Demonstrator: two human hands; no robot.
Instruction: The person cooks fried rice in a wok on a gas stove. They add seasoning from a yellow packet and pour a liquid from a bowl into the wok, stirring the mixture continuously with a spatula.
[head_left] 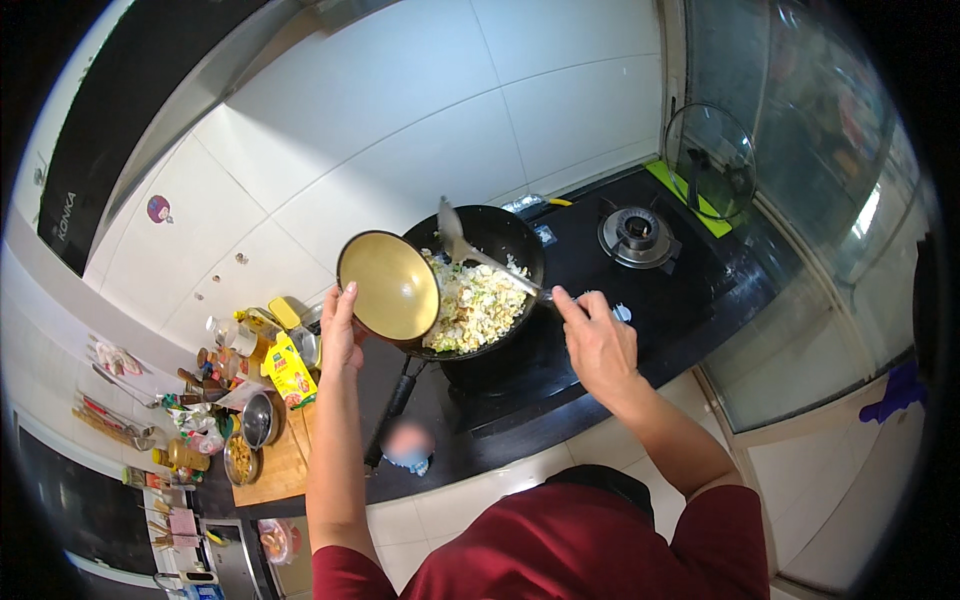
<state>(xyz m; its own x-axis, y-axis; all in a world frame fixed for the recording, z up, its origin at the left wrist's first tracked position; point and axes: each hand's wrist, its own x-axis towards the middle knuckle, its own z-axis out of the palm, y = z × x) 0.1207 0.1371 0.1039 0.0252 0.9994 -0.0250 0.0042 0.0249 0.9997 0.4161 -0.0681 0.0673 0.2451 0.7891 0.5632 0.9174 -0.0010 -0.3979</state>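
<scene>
My left hand (343,338) grips the rim of a bowl (392,285) with a yellow inside and a dark edge. The bowl is tilted over the left side of a black wok (517,236), and its inside looks bare. My right hand (600,348) is closed round the dark handle end of a metal spatula (490,262), whose blade rests near the wok's far rim. Chopped food in white, yellow and green bits, like fried rice (470,310), fills the near part of the wok. The wok's black handle (398,405) points toward me.
A second burner (637,236) is to the right, with a glass lid (710,162) leaning beyond it. On the left are a yellow packet (289,371), several bottles (232,336), a steel bowl (261,420) and a wooden cutting board (275,470). A tiled wall (420,160) stands behind.
</scene>
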